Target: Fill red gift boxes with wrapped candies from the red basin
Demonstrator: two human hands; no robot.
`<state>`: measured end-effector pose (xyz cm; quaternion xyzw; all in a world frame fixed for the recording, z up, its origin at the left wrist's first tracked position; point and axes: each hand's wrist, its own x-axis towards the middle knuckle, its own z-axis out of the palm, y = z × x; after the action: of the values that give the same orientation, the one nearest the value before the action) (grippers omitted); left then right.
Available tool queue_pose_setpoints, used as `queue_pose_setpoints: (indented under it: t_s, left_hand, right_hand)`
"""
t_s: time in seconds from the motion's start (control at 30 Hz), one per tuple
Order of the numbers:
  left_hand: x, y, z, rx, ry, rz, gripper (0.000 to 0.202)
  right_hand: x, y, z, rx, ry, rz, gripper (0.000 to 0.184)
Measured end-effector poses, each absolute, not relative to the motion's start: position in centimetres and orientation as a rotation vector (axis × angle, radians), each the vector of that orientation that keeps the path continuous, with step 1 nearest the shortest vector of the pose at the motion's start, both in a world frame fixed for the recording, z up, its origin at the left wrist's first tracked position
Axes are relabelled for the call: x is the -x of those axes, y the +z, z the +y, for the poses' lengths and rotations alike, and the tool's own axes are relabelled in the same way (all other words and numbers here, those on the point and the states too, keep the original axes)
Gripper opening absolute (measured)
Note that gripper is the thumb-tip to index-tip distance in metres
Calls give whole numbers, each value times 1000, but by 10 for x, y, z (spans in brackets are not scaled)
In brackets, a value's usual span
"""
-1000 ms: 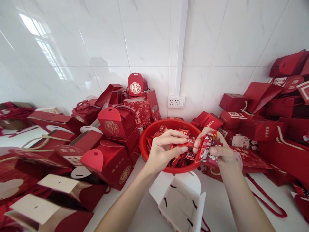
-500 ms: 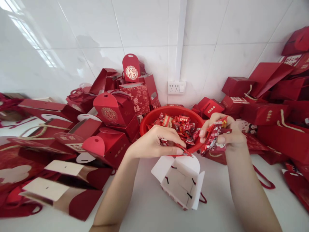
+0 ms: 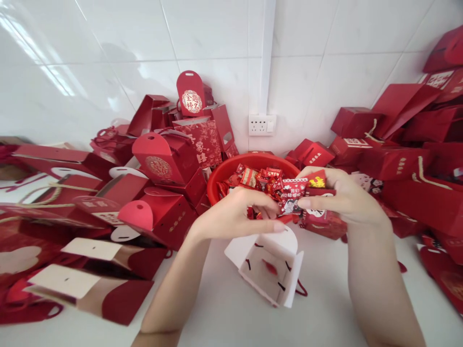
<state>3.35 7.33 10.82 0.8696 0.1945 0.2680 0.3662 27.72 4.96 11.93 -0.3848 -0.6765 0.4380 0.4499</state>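
Note:
On the table stands an open white-lined gift box [image 3: 294, 282], its flaps spread and dark cord ends showing on its inner walls. A small red candy [image 3: 269, 267] is inside it, blurred. My left hand [image 3: 237, 212] hovers above the box's far edge with thumb and fingers apart, holding nothing. Between the thumb and fingers of my right hand [image 3: 349, 197] are several red wrapped candies [image 3: 294, 193], one printed with white characters. Behind both hands is a red plastic basin [image 3: 214, 190] with a heap of wrapped candies [image 3: 249, 177], partly hidden by my hands.
Red gift boxes [image 3: 162, 159] and bags crowd the left side. Two opened boxes with cream flaps [image 3: 65, 284] lie at the near left. More red boxes [image 3: 401, 168] with rope handles are piled at right. A tiled wall with a socket plate [image 3: 262, 125] rises behind.
My left hand has opened and released a red candy, which now shows inside the box. My right hand has turned and moved left, bringing the candies' printed faces into view.

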Motion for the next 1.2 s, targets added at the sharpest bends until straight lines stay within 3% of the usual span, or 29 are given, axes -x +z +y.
queue_pose_setpoints:
  t_s: [0.17, 0.67, 1.2]
  left_hand:
    - [-49, 105, 68, -1907, 1085, 641, 19]
    - [-57, 97, 69, -1764, 1195, 570, 19]
    - [-59, 93, 77, -1677, 1273, 453, 17]
  right_hand:
    - [-271, 121, 49, 955, 1055, -1709, 31]
    - [-274, 115, 51, 903, 1144, -1671, 31]
    - [-275, 108, 58, 921, 966, -1604, 27]
